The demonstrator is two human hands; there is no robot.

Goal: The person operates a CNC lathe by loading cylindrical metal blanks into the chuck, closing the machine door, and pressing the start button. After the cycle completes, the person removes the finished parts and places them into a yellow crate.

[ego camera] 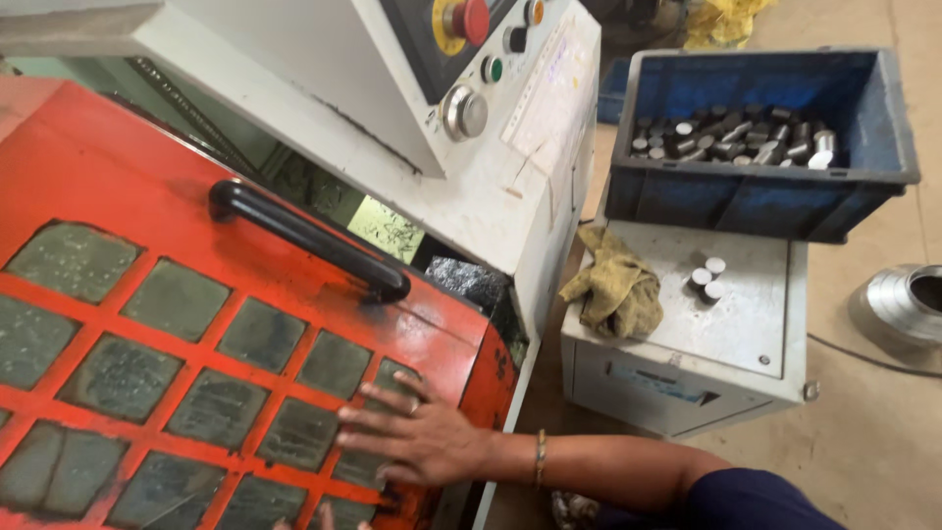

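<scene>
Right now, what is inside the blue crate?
The blue crate holds a heap of short grey metal cylinders lying at mixed angles along its far side. The near wall hides the front part of the floor, and anything beneath the heap is covered.

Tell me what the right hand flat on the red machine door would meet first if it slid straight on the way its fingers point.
The right hand lies flat on the red door, fingers pointing left. Sliding on, it would likely only cross more of the grid of grimy window panes; the black handle sits well above that line.
</scene>
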